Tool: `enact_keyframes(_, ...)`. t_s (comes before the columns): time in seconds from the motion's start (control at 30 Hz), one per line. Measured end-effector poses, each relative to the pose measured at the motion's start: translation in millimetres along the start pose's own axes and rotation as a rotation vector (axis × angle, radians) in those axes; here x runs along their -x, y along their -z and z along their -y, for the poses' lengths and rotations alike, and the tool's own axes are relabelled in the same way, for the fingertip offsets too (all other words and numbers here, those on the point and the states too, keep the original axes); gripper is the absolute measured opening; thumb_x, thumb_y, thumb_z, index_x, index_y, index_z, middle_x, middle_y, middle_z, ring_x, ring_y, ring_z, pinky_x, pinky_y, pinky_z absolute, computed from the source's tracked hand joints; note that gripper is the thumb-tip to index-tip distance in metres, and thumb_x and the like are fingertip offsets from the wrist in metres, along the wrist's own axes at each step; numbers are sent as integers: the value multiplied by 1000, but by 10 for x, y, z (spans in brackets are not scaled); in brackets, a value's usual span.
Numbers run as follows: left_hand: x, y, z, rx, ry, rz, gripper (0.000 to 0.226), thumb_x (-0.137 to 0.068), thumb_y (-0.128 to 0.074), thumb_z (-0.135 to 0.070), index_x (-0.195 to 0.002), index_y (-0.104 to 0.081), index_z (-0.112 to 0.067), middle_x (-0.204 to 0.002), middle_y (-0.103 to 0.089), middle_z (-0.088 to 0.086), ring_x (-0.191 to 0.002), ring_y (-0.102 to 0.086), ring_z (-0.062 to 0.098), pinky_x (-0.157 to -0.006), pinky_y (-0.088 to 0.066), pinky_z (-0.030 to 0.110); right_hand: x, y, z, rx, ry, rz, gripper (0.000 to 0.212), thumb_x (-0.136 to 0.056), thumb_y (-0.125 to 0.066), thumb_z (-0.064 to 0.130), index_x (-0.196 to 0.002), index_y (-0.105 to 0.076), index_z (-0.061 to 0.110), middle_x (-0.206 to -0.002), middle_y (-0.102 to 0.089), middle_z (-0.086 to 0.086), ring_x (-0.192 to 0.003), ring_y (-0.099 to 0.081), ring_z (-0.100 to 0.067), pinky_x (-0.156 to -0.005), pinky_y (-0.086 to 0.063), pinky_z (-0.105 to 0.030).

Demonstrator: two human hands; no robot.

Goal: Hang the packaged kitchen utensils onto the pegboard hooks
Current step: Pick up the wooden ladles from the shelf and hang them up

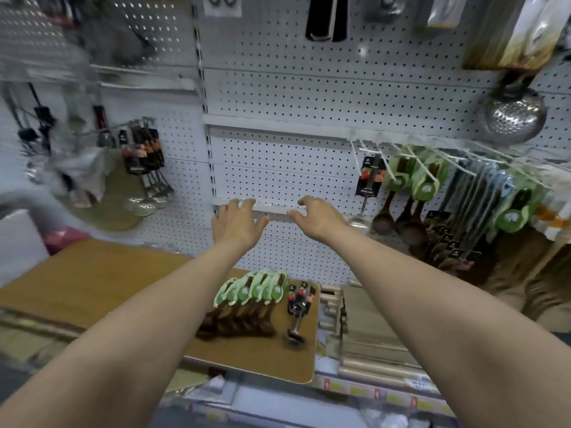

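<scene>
Left hand [236, 222]: placed on the white rail [273, 208] of the pegboard [278, 88]; fingers are curled over the rail's top, thumb spread below.
Right hand [318, 217]: the same rail is gripped, fingers bent above, thumb under.
Green-carded spoons [250, 301]: laid in a row on the brown table [92, 279], below the arms.
Black-carded ladles [299, 301]: laid just beside the spoons.
</scene>
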State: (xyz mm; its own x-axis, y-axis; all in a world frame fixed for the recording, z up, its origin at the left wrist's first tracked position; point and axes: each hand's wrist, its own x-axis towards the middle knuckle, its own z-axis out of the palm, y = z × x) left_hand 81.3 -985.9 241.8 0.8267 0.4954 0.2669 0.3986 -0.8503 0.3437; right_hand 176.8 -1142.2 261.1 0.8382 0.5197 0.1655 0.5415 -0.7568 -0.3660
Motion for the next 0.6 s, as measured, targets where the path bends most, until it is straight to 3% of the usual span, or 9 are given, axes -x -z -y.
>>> enact_keyframes(0.23,-548,-295,1000,-40,38,147,64,-95,-48,-60,-148,-40,-25,-152,-43,8,-138,-36,34,-109,-34,48,-500,-928,437,-102,-105,121,60,-101,-46,54,-145,-48,13,-140,-58,-10,-126,-56,-31,-100,-49,-45)
enact_keyframes(0.37,-701,-774,1366,25,85,294,64,-95,-51,-58,-147,-42,-23,-150,-44,11,-137,-37,36,-108,-38,50,-601,-1494,292,-133,-193,229,61,-101,-47,53,-145,-49,11,-146,-53,-10,-130,-52,-29,-103,-46,-41)
enact_keyframes(0.6,-825,-1795,1667,124,178,503,61,-96,-56,-49,-146,-46,-15,-135,-59,15,-126,-52,33,-98,-42,38,-770,-2465,-177,-165,-339,437,57,-102,-48,50,-139,-55,7,-137,-60,-14,-125,-55,-32,-98,-44,-37)
